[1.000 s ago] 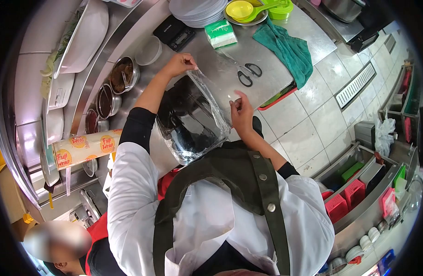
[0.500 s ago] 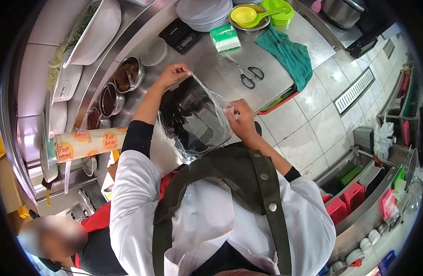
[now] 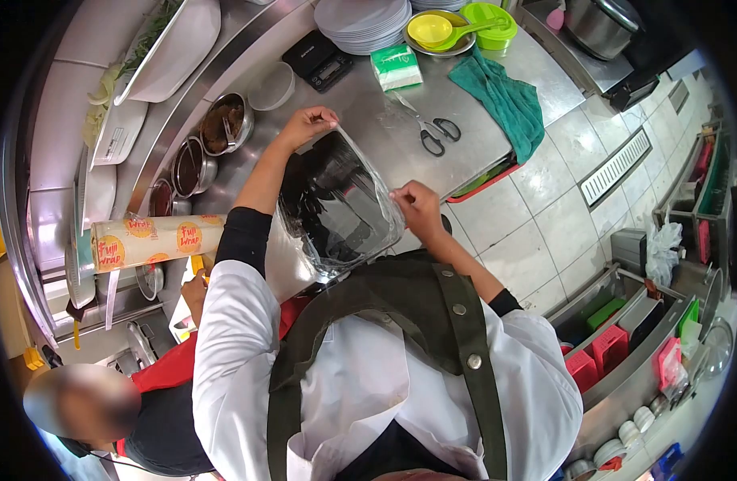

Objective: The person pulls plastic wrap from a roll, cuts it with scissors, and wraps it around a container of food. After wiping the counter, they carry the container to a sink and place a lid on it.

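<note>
A sheet of clear wrap (image 3: 344,204) is stretched over a black container (image 3: 324,200) on the steel worktop (image 3: 384,128) — left hand (image 3: 308,124) pinching its far edge, right hand (image 3: 417,208) its near edge. Scissors (image 3: 433,132) lie just beyond.

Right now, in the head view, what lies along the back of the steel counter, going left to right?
White bowl → black scale → green packet → scissors → teal cloth.
</note>
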The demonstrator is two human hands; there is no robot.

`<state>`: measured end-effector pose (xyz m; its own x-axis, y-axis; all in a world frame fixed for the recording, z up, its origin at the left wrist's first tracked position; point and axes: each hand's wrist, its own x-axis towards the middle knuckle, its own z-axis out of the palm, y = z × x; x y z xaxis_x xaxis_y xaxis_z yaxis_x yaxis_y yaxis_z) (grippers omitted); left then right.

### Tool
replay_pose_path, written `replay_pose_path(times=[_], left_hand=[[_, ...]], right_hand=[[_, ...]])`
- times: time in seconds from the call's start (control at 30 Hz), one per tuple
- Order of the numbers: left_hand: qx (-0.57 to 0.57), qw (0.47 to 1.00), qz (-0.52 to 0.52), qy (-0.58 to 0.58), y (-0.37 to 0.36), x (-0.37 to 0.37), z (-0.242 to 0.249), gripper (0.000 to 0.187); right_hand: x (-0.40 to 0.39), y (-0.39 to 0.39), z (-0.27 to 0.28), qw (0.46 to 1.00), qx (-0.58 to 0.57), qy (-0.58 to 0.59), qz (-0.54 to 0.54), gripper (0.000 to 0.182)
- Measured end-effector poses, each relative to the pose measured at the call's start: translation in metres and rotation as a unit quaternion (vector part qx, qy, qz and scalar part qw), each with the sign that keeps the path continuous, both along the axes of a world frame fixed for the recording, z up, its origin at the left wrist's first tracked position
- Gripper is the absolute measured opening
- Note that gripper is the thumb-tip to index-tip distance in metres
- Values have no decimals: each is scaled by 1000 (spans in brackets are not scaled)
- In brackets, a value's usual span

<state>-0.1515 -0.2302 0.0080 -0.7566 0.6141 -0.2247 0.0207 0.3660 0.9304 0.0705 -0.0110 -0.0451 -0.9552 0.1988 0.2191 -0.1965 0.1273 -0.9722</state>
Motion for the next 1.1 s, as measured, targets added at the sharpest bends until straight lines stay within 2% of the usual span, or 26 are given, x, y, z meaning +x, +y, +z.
replay_pose_path(times=[0.03, 0.07, 0.17, 0.27, 0.37, 0.43, 0.53, 0.6, 0.63, 0.7, 0.73, 0.8, 0.83, 0.9, 0.93, 1.0, 1.03, 1.1], left_hand=[[2, 1000, 14, -6, -3, 2, -1, 5], [12, 1000, 22, -8, -7, 3, -5, 5], [28, 999, 33, -16, -15, 5, -11, 5], [-5, 1000, 15, -15, -18, 5, -8, 6], [-65, 998, -3, 10, -26, 4, -7, 10], [-86, 996, -4, 18, -26, 2, -13, 15], [-68, 982, 109, -136, -29, -7, -20, 20], [-92, 995, 19, -19, -30, -11, -28, 20], [-103, 994, -26, 38, -29, -11, -29, 21], [-131, 985, -22, 107, -27, -11, -31, 25], [-145, 979, -20, 140, -27, -10, -31, 27], [-70, 991, 80, 77, -27, -7, -32, 30], [-33, 990, 130, 45, -26, -4, -30, 32], [-24, 988, 143, 60, -26, 3, -23, 35], [-21, 986, 148, 66, -24, 7, -16, 36], [-39, 975, 81, 204, -3, 17, -4, 32], [-48, 960, 49, 272, 9, 20, -1, 30], [-182, 933, 6, 312, 27, 24, -8, 26]], right_hand=[[5, -4, 5, 997, 41, 62, -6, 12], [8, -8, 11, 994, 29, 102, -15, 11], [10, -3, 20, 977, 130, 164, 41, 11], [12, -3, 25, 951, 210, 191, 122, 11], [10, 1, 33, 900, 334, 168, 223, 9], [9, -3, 38, 874, 384, 183, 234, 9], [12, -7, 39, 846, 445, 181, 231, 9], [15, -8, 35, 833, 476, 181, 219, 10], [16, -7, 34, 830, 471, 180, 238, 10], [16, -5, 32, 824, 461, 178, 276, 10], [14, 0, 37, 842, 415, 141, 314, 10], [8, 11, 51, 864, 315, 67, 387, 13], [3, 12, 57, 893, 274, 70, 351, 18], [-10, 11, 64, 941, 187, 73, 273, 29], [-20, 7, 62, 946, 199, 75, 244, 36], [-41, -4, 57, 953, 225, 81, 185, 52], [-42, -10, 48, 944, 248, 46, 212, 57], [-43, -22, 29, 917, 295, -18, 268, 68]])
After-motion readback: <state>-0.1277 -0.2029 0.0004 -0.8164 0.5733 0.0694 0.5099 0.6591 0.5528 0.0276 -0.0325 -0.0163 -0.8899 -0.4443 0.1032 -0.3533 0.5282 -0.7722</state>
